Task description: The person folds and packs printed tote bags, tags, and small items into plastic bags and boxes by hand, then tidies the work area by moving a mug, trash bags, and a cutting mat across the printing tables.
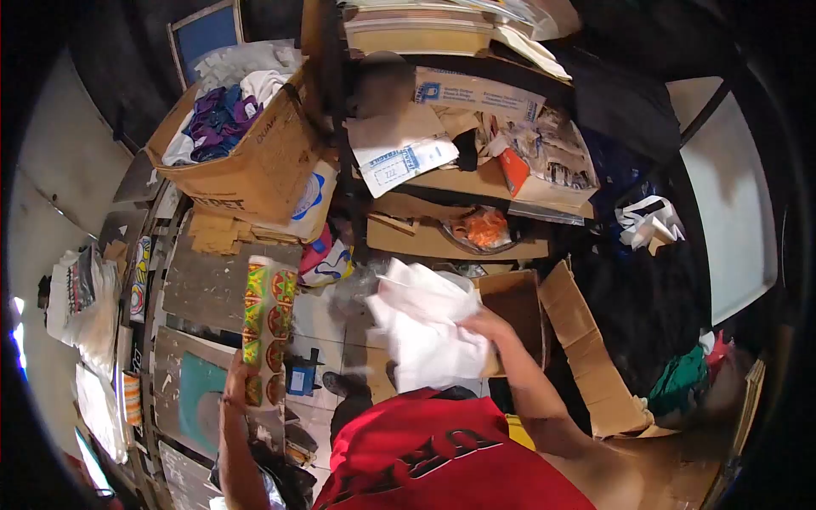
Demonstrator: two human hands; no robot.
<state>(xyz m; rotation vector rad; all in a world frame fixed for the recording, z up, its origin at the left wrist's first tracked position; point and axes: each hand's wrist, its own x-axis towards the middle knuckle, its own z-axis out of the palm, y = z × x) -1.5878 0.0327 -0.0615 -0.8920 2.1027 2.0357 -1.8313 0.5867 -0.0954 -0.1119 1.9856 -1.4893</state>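
Observation:
My left hand point(240, 376) is closed on the lower left edge of a long printed strip point(270, 331), which stands nearly upright in view. The strip shows green, yellow and red triangles down one side and red round motifs down the other. I cannot tell whether it is fabric or paper. My right hand point(486, 326) grips a bunched white cloth point(425, 319) by its right side, in front of my red shirt point(425, 459). The cloth hangs in loose folds, slightly blurred, and hides part of the fingers.
A large cardboard box point(255, 166) of clothes stands at upper left. An opened carton point(514, 297) lies behind the white cloth, its flap point(591, 348) spread rightward. Shelves hold a box of small packets point(552, 157) and an orange bundle point(480, 228). Worktops point(204, 285) run along the left.

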